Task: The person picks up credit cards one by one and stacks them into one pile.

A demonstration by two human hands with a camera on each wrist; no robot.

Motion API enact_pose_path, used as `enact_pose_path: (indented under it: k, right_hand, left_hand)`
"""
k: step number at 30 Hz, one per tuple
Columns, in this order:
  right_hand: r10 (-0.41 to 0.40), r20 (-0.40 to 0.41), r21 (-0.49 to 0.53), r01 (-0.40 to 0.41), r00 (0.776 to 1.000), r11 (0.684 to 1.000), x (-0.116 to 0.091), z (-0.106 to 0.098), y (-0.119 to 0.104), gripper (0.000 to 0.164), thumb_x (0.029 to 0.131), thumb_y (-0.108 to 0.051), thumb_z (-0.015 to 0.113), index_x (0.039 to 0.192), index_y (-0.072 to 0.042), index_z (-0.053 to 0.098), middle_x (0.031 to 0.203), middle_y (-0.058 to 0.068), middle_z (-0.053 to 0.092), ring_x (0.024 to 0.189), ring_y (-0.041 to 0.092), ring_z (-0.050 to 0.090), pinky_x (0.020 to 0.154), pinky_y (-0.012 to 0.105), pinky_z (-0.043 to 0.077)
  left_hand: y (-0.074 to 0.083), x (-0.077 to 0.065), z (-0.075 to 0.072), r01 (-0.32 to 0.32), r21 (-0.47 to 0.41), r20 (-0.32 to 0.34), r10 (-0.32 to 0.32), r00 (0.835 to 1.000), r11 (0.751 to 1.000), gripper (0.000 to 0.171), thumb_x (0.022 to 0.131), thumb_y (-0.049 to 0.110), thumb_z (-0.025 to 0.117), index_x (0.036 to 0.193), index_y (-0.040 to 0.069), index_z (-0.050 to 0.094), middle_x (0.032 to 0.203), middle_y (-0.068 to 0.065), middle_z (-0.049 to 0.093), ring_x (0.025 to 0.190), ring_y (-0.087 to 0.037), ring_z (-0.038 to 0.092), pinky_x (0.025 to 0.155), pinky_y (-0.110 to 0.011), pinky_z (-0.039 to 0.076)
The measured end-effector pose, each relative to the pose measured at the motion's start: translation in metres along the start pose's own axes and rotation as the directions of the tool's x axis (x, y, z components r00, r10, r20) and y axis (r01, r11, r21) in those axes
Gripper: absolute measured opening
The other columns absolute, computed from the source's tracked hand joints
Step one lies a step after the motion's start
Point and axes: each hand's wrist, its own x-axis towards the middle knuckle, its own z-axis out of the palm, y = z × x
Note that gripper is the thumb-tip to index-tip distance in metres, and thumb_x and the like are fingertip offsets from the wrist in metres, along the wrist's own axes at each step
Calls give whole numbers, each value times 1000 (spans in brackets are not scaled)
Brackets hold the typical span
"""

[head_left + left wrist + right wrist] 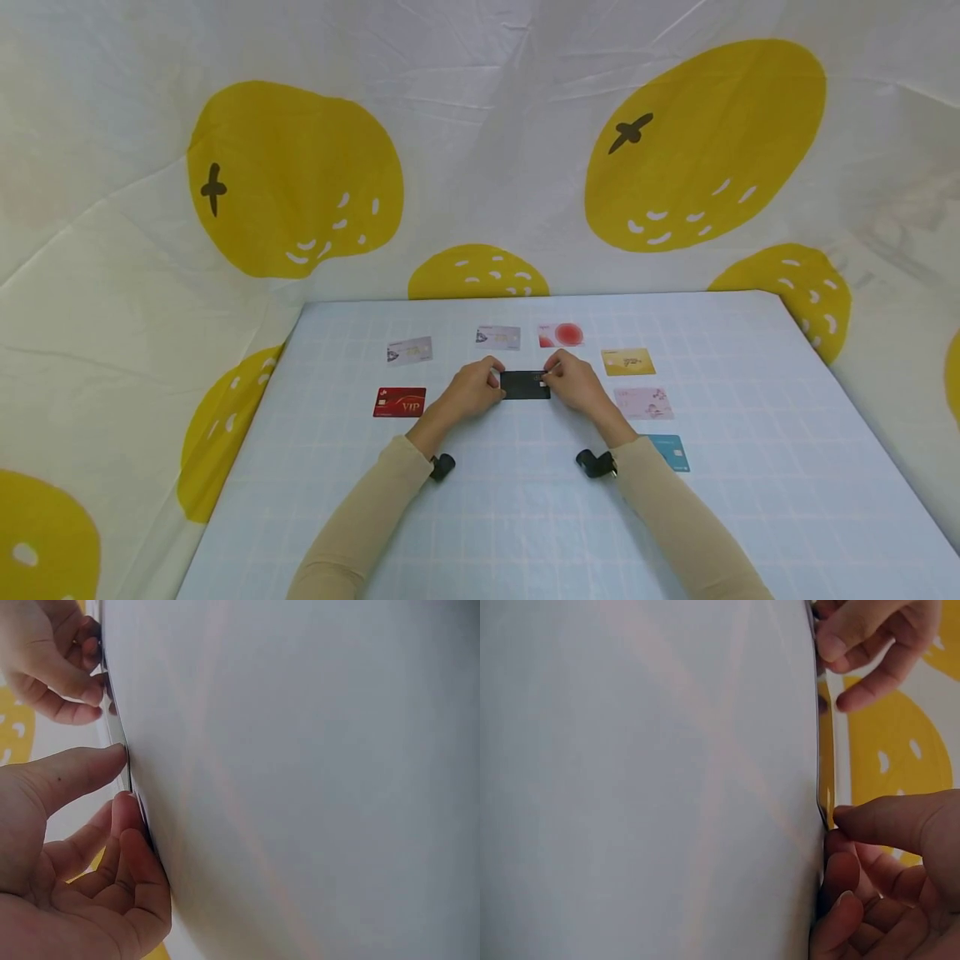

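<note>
Black card [519,386] is near the middle of the head view, held at both ends. The grip of the left hand [469,390] is narrow and pinches the card's left end. The grip of the right hand [577,383] is narrow too and pinches the right end. I can't tell if the card touches the table [487,533]. Just above it lie a gray card [498,337] and a card with a red circle [561,335]. On the left is another gray card [409,351], with a red VIP card [399,402] below it. On the right, going down, are a gold card [628,362], a pink card [644,403] and a blue-green card [671,452], partly hidden by the tan right sleeve [678,517]. White cloth [480,183] with big yellow shapes [300,167] fills the top of the frame.
</note>
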Motion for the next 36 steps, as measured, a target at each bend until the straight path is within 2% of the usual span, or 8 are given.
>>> enact_pose_path:
  k: [10,18,24,30,36]
  right_hand:
    - [-11,-16,16,11,1000,1000,-3,0,1,14,96,-14,66,106,-6,60,93,9,65,82,24,57,72,36,51]
    - [-13,-19,31,13,1000,999,-7,-3,-1,16,96,-16,67,107,-7,60,96,9,66,84,25,58,74,37,52]
    - [-57,-40,45,59,998,997,-16,-3,-12,16,96,-16,68,107,-8,60,94,7,65,81,23,58,72,34,52]
    - [-115,-57,50,118,992,992,-32,-4,-26,17,96,-16,68,108,-8,60,92,5,63,76,21,57,67,31,51]
    - [-176,-92,27,179,980,983,-46,-4,-31,18,93,-15,72,106,-8,61,89,3,63,72,20,55,65,31,49]
  left_hand:
    - [-2,-4,-4,-9,-19,-2,9,1000,1000,34,92,15,73,122,10,61,90,0,60,79,-17,57,71,-32,49]
    - [-3,-12,-11,-27,-40,-24,26,999,999,28,93,19,72,119,12,62,94,-1,62,84,-19,58,76,-35,51]
    - [-4,-27,-19,-33,-81,-45,29,999,996,27,94,20,71,118,11,62,98,-1,62,88,-19,59,79,-35,53]
    - [-7,-48,-26,-40,-120,-94,29,995,992,31,93,19,73,120,8,62,100,-2,64,90,-20,61,80,-35,55]
    - [-10,-67,-27,-23,-138,-117,7,993,990,34,92,21,75,121,8,63,100,-1,64,91,-19,61,80,-34,55]
